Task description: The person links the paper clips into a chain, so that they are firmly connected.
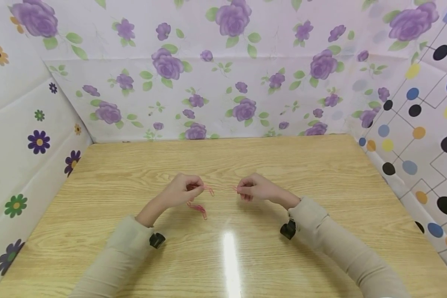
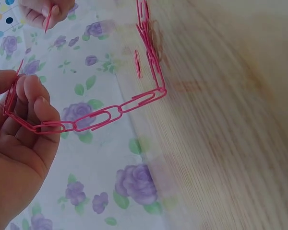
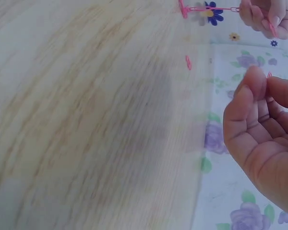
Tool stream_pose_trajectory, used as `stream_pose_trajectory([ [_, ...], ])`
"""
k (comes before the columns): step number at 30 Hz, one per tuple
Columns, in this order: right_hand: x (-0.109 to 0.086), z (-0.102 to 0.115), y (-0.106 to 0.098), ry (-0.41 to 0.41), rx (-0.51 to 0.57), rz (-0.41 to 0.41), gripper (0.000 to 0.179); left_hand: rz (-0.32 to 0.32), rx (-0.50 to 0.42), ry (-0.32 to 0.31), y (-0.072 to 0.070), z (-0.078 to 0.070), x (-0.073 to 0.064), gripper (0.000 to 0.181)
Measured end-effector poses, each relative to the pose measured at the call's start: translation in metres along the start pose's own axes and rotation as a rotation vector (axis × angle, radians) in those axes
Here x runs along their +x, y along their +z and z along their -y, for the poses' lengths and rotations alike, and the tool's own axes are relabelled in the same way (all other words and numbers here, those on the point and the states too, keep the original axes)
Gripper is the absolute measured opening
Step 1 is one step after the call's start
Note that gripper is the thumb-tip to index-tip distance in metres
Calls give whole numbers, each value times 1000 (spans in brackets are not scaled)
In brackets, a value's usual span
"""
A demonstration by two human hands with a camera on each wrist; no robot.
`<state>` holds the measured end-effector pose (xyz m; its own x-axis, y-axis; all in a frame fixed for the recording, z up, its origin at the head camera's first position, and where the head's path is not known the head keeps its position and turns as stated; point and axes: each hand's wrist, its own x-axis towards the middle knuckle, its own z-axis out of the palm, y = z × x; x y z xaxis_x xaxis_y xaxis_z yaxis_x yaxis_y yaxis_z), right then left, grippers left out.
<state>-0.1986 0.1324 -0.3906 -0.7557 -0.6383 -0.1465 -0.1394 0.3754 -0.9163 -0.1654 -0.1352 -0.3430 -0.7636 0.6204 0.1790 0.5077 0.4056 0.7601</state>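
In the head view my left hand [image 1: 184, 190] pinches the end of a chain of linked pink paper clips [image 1: 199, 208]. The left wrist view shows this chain [image 2: 98, 120] passing over the fingers of the left hand [image 2: 26, 115] and sagging away to a bunched part on the table. Opposite, my right hand [image 1: 255, 188] pinches a single pink paper clip [image 1: 234, 188] between thumb and forefinger, apart from the chain. In the right wrist view, fingertips of the right hand [image 3: 264, 120] mostly hide that clip [image 3: 269, 75]. One loose pink paper clip [image 3: 188, 62] lies on the table.
A wood-grain table [image 1: 301, 165] carries everything, with a bright glare streak near its front. Floral sheeting [image 1: 208, 91] stands along the back, a flower-print sheet [image 1: 22, 103] on the left and a dotted one [image 1: 413, 124] on the right.
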Motion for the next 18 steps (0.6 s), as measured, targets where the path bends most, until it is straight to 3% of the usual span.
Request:
stream_pose_trajectory([
  [4, 1, 4, 2, -9, -31, -44, 25, -11, 27, 46, 3, 0, 2, 14],
  [13, 0, 9, 4, -91, -98, -134, 16, -19, 37, 61, 5, -1, 4, 15],
  [18, -5, 17, 4, -121, -43, -174, 16, -31, 36, 89, 9, 28, 6, 16],
])
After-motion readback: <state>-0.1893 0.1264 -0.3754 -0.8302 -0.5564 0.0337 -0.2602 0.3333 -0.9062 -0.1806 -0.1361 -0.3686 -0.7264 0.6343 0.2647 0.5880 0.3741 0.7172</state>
